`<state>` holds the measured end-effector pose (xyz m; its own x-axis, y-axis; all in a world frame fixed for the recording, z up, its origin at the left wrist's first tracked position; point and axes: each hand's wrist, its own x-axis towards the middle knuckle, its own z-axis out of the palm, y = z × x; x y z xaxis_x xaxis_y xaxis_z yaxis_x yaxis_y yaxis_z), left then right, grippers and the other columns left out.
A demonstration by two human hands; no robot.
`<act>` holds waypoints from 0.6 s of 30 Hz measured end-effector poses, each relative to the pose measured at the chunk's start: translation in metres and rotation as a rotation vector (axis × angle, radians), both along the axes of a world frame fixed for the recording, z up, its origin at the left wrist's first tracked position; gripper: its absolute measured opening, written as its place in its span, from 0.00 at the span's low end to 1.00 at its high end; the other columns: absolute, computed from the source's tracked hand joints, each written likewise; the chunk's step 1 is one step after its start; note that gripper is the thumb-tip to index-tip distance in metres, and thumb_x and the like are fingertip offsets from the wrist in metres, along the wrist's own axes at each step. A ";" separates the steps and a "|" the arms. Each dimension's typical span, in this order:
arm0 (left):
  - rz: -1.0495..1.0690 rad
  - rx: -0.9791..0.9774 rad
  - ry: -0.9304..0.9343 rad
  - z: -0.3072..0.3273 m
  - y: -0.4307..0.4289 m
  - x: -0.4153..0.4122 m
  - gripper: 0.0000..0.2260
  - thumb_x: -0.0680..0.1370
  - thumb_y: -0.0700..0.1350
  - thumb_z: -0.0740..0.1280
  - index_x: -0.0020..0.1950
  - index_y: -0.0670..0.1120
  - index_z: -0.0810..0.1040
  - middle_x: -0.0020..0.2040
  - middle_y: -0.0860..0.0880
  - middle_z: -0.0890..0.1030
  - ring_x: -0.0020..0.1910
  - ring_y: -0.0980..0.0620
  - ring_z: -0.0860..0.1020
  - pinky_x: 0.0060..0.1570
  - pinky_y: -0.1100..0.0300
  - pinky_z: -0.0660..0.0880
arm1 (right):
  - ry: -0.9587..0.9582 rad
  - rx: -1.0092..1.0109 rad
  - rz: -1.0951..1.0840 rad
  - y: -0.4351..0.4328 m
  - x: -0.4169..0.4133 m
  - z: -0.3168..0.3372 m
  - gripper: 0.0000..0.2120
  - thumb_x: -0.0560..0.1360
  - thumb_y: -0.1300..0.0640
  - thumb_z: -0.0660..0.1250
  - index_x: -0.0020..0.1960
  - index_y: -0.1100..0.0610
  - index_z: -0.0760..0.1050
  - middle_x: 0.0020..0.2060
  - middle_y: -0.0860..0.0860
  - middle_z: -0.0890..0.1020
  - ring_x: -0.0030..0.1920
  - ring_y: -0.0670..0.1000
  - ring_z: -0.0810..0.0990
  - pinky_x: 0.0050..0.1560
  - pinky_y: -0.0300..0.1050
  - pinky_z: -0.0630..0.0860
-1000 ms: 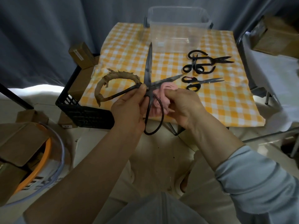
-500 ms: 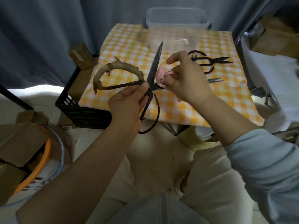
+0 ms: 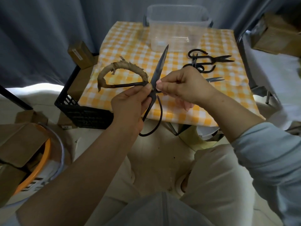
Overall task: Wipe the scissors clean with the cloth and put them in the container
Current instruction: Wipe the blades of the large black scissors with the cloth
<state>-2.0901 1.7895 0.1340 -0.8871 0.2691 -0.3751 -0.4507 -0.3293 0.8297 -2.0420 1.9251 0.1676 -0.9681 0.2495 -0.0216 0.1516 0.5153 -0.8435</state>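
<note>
A large black pair of scissors with one cloth-wrapped handle loop is held above the table's near edge, one blade pointing up toward the clear plastic container. My left hand grips the scissors at the pivot and handle shank. My right hand holds the pink cloth against the pivot; only small bits of cloth show between the fingers and under the palm.
Two black scissors lie on the yellow checked tablecloth to the right, and blade tips of another pair stick out behind my right hand. A black crate sits left of the table, cardboard boxes and an orange-rimmed bucket lower left.
My right hand with the cloth moved up along a blade, then came back down to the pivot. The scissors tilted slightly clockwise, and the second blade is now hidden behind my right hand.
</note>
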 end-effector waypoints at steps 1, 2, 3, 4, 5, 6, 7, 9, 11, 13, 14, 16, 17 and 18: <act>-0.004 0.001 0.000 0.000 0.000 0.000 0.04 0.71 0.36 0.72 0.39 0.42 0.78 0.30 0.51 0.82 0.31 0.57 0.82 0.34 0.67 0.78 | -0.012 -0.023 -0.001 -0.001 0.001 0.001 0.04 0.76 0.61 0.68 0.47 0.61 0.80 0.23 0.47 0.75 0.18 0.40 0.72 0.20 0.27 0.63; -0.007 0.002 -0.002 0.000 -0.001 0.000 0.04 0.71 0.35 0.72 0.39 0.42 0.78 0.30 0.51 0.82 0.31 0.57 0.82 0.33 0.67 0.78 | -0.026 -0.019 0.006 -0.001 0.000 0.001 0.04 0.75 0.61 0.68 0.48 0.61 0.80 0.25 0.48 0.76 0.18 0.39 0.72 0.21 0.27 0.64; -0.008 0.001 -0.003 0.000 -0.001 0.000 0.04 0.72 0.35 0.72 0.39 0.42 0.78 0.30 0.51 0.82 0.31 0.57 0.82 0.33 0.67 0.78 | -0.036 0.007 0.020 0.000 -0.002 0.000 0.04 0.75 0.61 0.68 0.47 0.61 0.80 0.27 0.49 0.78 0.20 0.39 0.73 0.23 0.28 0.66; -0.009 -0.002 -0.004 0.000 -0.002 0.000 0.04 0.72 0.35 0.72 0.39 0.42 0.78 0.30 0.51 0.82 0.31 0.57 0.82 0.33 0.67 0.77 | -0.043 0.058 0.040 0.001 -0.004 -0.003 0.05 0.76 0.59 0.68 0.46 0.60 0.80 0.31 0.50 0.79 0.22 0.39 0.74 0.26 0.30 0.69; -0.010 -0.007 -0.004 -0.001 -0.002 -0.001 0.05 0.72 0.35 0.72 0.39 0.42 0.78 0.30 0.51 0.82 0.31 0.57 0.82 0.33 0.67 0.77 | -0.053 0.133 0.071 0.001 -0.006 -0.005 0.05 0.76 0.57 0.67 0.45 0.58 0.79 0.32 0.48 0.79 0.25 0.38 0.75 0.32 0.33 0.71; -0.010 -0.014 -0.004 -0.001 -0.003 -0.002 0.05 0.71 0.35 0.72 0.38 0.42 0.78 0.30 0.51 0.82 0.31 0.57 0.82 0.33 0.67 0.77 | -0.064 0.222 0.110 0.003 -0.007 -0.007 0.05 0.77 0.55 0.66 0.44 0.54 0.78 0.33 0.45 0.78 0.28 0.37 0.75 0.39 0.36 0.72; -0.013 -0.021 -0.005 -0.001 -0.004 -0.002 0.05 0.71 0.35 0.72 0.38 0.42 0.78 0.30 0.51 0.82 0.31 0.57 0.82 0.33 0.67 0.77 | -0.071 0.299 0.143 0.004 -0.008 -0.008 0.05 0.77 0.53 0.66 0.44 0.52 0.77 0.32 0.42 0.78 0.30 0.36 0.76 0.46 0.38 0.70; -0.030 -0.026 -0.006 0.000 -0.004 -0.003 0.05 0.72 0.35 0.72 0.38 0.42 0.78 0.30 0.51 0.82 0.31 0.56 0.82 0.33 0.67 0.78 | -0.088 0.349 0.177 0.010 -0.004 -0.006 0.06 0.78 0.54 0.64 0.48 0.55 0.78 0.27 0.40 0.77 0.30 0.35 0.77 0.46 0.29 0.67; -0.033 -0.024 -0.005 0.001 -0.007 -0.002 0.06 0.72 0.35 0.71 0.37 0.42 0.78 0.29 0.52 0.82 0.31 0.57 0.81 0.33 0.67 0.78 | -0.093 0.320 0.173 0.020 0.002 -0.006 0.08 0.78 0.56 0.65 0.51 0.59 0.80 0.23 0.40 0.77 0.28 0.30 0.76 0.37 0.22 0.69; -0.022 -0.014 0.000 0.001 -0.009 -0.003 0.07 0.72 0.35 0.71 0.36 0.43 0.78 0.29 0.52 0.82 0.31 0.58 0.81 0.33 0.68 0.78 | -0.085 0.268 0.148 0.026 0.006 -0.007 0.09 0.77 0.56 0.66 0.53 0.60 0.80 0.28 0.42 0.78 0.28 0.32 0.77 0.32 0.24 0.70; -0.019 -0.008 0.004 0.001 -0.009 -0.003 0.07 0.72 0.35 0.71 0.36 0.43 0.78 0.30 0.52 0.82 0.31 0.58 0.81 0.33 0.68 0.78 | -0.079 0.229 0.126 0.026 0.005 -0.008 0.09 0.77 0.56 0.66 0.52 0.60 0.81 0.29 0.44 0.79 0.27 0.36 0.78 0.28 0.27 0.71; -0.023 0.000 0.010 0.002 -0.007 -0.003 0.06 0.72 0.35 0.71 0.37 0.43 0.78 0.30 0.51 0.82 0.31 0.57 0.81 0.33 0.67 0.77 | -0.035 0.190 0.099 0.021 0.001 -0.011 0.10 0.77 0.54 0.66 0.47 0.60 0.81 0.28 0.48 0.81 0.27 0.42 0.79 0.28 0.32 0.73; -0.028 -0.001 0.011 0.001 -0.005 -0.002 0.06 0.72 0.35 0.71 0.37 0.43 0.78 0.30 0.51 0.82 0.31 0.57 0.82 0.33 0.67 0.77 | -0.002 0.203 0.106 0.016 -0.002 -0.011 0.11 0.77 0.54 0.66 0.45 0.62 0.81 0.30 0.51 0.82 0.28 0.42 0.77 0.32 0.35 0.74; -0.032 -0.004 0.008 0.001 -0.003 -0.001 0.06 0.72 0.35 0.71 0.37 0.43 0.77 0.30 0.51 0.82 0.31 0.57 0.82 0.33 0.67 0.77 | 0.021 0.223 0.121 0.012 -0.004 -0.012 0.13 0.77 0.55 0.66 0.44 0.64 0.81 0.32 0.54 0.82 0.30 0.43 0.76 0.34 0.36 0.74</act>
